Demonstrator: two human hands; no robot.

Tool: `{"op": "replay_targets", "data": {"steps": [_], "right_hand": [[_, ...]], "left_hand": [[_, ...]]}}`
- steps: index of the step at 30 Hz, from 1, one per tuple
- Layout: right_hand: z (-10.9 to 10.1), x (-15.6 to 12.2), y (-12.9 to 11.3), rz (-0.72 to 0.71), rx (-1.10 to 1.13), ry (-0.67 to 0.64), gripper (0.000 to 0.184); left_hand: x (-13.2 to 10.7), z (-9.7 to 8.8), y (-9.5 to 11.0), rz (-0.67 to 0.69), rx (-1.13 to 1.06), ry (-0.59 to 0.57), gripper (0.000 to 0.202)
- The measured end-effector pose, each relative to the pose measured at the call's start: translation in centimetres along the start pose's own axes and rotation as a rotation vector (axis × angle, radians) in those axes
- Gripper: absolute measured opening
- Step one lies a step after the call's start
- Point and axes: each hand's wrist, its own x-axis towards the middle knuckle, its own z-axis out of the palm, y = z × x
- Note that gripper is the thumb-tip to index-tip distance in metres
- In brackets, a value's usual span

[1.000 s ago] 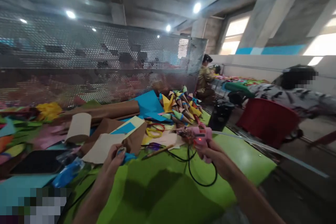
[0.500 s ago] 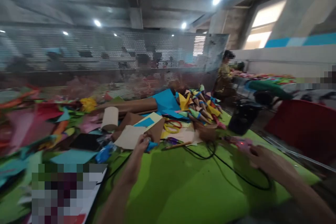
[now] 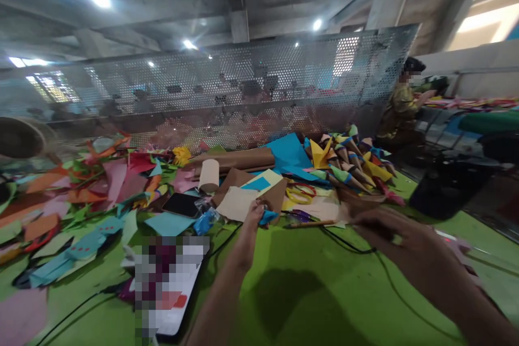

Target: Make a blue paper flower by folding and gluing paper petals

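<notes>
My left hand [image 3: 253,221] is closed on a small folded piece of blue paper [image 3: 267,218], held over the near edge of the paper sheets. My right hand [image 3: 393,238] is blurred and reaches leftward, close to a smeared brown paper piece [image 3: 344,206]; whether its fingers hold anything is unclear. A pink glue gun [image 3: 452,240] with a small red light lies right of that hand, partly hidden by the forearm. Between the hands lie a pencil [image 3: 310,224], yellow-handled scissors [image 3: 299,193] and a cream paper sheet [image 3: 237,204].
Paper cones [image 3: 348,165] are piled at the back right. A paper roll [image 3: 209,175], a black phone [image 3: 184,205] and coloured scraps [image 3: 117,173] lie left. A black cable [image 3: 348,248] crosses the green tabletop [image 3: 316,292]. Behind stands a perforated metal screen [image 3: 275,97]; another person [image 3: 399,102] sits beyond.
My right hand has let go of the pink glue gun and moved left toward the brown paper. My left hand still holds the blue paper. The view has turned left.
</notes>
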Motion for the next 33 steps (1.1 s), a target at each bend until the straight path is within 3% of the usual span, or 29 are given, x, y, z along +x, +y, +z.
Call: {"op": "replay_targets", "data": {"steps": [4, 11, 18, 24, 33], "right_hand": [[4.8, 2.1, -4.1, -0.129, 0.159, -0.115, 0.014], [8.6, 4.2, -4.9, -0.250, 0.199, -0.155, 0.010], [9.1, 4.3, -4.6, -0.290, 0.153, -0.156, 0.013], [9.0, 4.4, -4.4, -0.322, 0.094, -0.177, 0.010], [8.8, 4.6, -4.7, -0.402, 0.034, -0.174, 0.009]], "left_hand": [[0.2, -0.3, -0.5, 0.079, 0.005, -0.058, 0.034], [0.6, -1.1, -1.8, 0.061, -0.012, -0.095, 0.034], [0.3, -1.1, -1.8, 0.099, -0.007, -0.153, 0.024], [0.2, -1.3, -2.0, 0.086, 0.007, -0.156, 0.025], [-0.1, -1.0, -0.7, 0.093, 0.099, -0.161, 0.033]]}}
